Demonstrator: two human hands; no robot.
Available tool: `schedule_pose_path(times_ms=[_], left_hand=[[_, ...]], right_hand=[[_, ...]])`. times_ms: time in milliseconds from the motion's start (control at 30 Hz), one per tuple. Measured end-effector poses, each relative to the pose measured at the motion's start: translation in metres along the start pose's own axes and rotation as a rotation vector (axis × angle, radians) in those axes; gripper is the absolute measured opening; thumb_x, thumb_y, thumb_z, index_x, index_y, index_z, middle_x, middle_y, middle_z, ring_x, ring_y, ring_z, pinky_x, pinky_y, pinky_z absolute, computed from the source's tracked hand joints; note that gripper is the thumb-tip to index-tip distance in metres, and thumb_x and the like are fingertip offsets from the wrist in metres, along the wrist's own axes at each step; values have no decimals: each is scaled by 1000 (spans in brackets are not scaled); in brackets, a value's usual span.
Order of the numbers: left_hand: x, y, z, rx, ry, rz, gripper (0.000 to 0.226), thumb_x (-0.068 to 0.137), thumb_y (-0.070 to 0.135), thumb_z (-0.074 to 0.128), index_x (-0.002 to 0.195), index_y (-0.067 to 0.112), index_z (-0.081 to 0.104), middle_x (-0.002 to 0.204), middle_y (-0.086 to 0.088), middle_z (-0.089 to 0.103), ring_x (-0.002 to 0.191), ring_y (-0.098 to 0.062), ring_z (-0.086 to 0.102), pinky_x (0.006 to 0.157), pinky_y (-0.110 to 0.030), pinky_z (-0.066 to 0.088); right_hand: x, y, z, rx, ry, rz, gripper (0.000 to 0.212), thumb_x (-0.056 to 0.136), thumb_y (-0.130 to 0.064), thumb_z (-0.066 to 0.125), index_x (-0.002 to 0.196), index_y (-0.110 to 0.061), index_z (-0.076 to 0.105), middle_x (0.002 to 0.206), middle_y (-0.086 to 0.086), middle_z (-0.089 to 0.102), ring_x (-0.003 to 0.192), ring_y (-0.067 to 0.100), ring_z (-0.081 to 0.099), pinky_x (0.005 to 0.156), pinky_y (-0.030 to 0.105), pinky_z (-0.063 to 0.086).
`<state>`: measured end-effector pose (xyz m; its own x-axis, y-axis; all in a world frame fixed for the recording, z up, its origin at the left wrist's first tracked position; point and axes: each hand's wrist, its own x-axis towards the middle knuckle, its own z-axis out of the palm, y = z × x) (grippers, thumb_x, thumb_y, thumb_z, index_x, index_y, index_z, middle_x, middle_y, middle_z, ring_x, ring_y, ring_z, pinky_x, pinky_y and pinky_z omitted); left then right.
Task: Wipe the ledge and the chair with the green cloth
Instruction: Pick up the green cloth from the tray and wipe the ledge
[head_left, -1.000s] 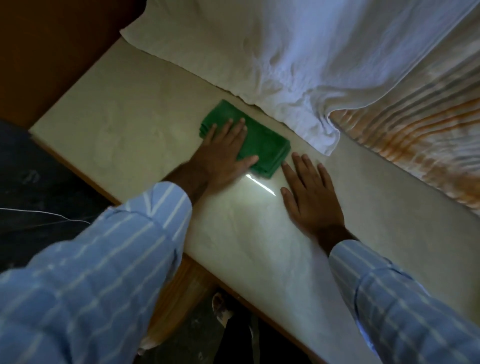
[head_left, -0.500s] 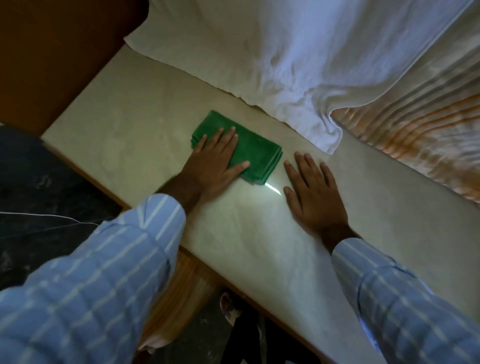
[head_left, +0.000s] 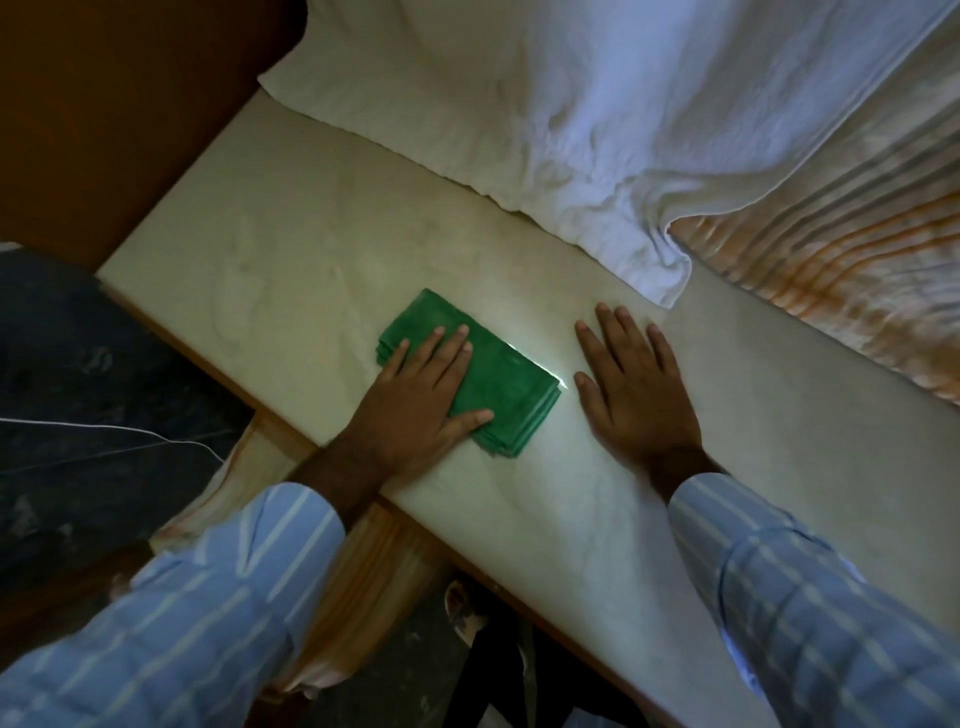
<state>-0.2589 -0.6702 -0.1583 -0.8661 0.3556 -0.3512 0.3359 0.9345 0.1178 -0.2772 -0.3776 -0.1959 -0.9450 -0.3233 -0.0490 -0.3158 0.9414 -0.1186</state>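
Left hand (head_left: 421, 402) flat and open on folded green cloth (head_left: 488, 382), right hand (head_left: 636, 387) open, bracing on ledge (head_left: 291, 270); probably best pressed evenly, in overlapping strokes.

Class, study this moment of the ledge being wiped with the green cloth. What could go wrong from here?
1. The left hand presses flat on the folded green cloth without gripping it, so the layers could slide apart or bunch.
2. The white towel drapes onto the ledge, so the strip beneath may go unwiped, or a stroke may snag its edge.
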Motion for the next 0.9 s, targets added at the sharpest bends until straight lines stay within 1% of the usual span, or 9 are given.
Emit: schedule_pose_path(times_ms=[67, 167, 233, 367, 433, 533, 700, 800, 900], left_hand=[[12, -7, -5, 2, 14, -21, 90, 95, 72, 21, 160, 11, 20, 171, -4, 10, 157, -23, 9, 125, -50, 13], [45, -37, -18, -85, 56, -131, 86, 98, 69, 26, 162, 13, 15, 171, -2, 8, 157, -22, 7, 126, -49, 10], [76, -66, -29, -144, 78, -198, 87, 97, 71, 23, 162, 14, 12, 171, -3, 7, 157, -22, 6, 126, -50, 8], [126, -100, -47, -134, 27, -319, 97, 91, 79, 9, 162, 14, 6, 171, -5, 0, 157, -27, 2, 125, -53, 4], [132, -92, -42, -136, 43, -370, 100, 88, 82, 6, 162, 14, 1, 171, -4, -5, 157, -26, -3, 124, -53, -1], [114, -65, -23, -127, 110, -412, 102, 88, 82, 7, 162, 12, -1, 171, -4, -7, 157, -25, -7, 125, -53, -5], [51, -14, 14, -118, 215, -373, 100, 92, 78, 16, 161, 5, 10, 171, -10, 6, 157, -30, 5, 125, -56, 3], [27, 4, 30, -81, 220, -348, 100, 93, 78, 13, 160, 4, 13, 170, -11, 10, 157, -30, 8, 125, -57, 5], [23, 7, 29, -113, 180, -359, 101, 91, 80, 9, 161, 6, 10, 171, -9, 7, 157, -28, 4, 125, -56, 4]], right_hand=[[0, 1, 0, 7, -3, -2, 62, 109, -48, 27, 167, -26, 21, 177, 5, 19, 165, 23, 17, 134, 50, 16], [-1, 0, 0, 17, 0, 5, 62, 108, -48, 30, 167, -26, 23, 177, 6, 20, 165, 24, 18, 134, 50, 15], [0, 1, 1, 23, 7, 6, 62, 108, -47, 32, 166, -26, 25, 176, 6, 22, 164, 25, 20, 134, 49, 15], [-1, 0, 2, 18, 10, 6, 62, 108, -47, 31, 166, -27, 24, 176, 5, 21, 165, 25, 18, 134, 49, 14], [-1, 1, 2, 17, 16, 4, 61, 109, -47, 31, 166, -27, 24, 177, 5, 20, 165, 25, 18, 134, 49, 15], [-1, 1, 2, 14, 20, 4, 61, 109, -46, 32, 166, -27, 24, 177, 5, 20, 165, 25, 19, 134, 49, 16], [-1, -1, 0, 27, 21, 1, 62, 108, -47, 30, 166, -26, 24, 176, 5, 21, 165, 25, 19, 133, 50, 17], [-2, 0, 0, 38, 14, 1, 62, 108, -48, 29, 166, -27, 22, 177, 5, 20, 165, 24, 18, 134, 49, 16], [-1, 1, -1, 41, -4, -2, 62, 108, -48, 28, 166, -27, 23, 177, 5, 20, 165, 24, 18, 134, 50, 16]])
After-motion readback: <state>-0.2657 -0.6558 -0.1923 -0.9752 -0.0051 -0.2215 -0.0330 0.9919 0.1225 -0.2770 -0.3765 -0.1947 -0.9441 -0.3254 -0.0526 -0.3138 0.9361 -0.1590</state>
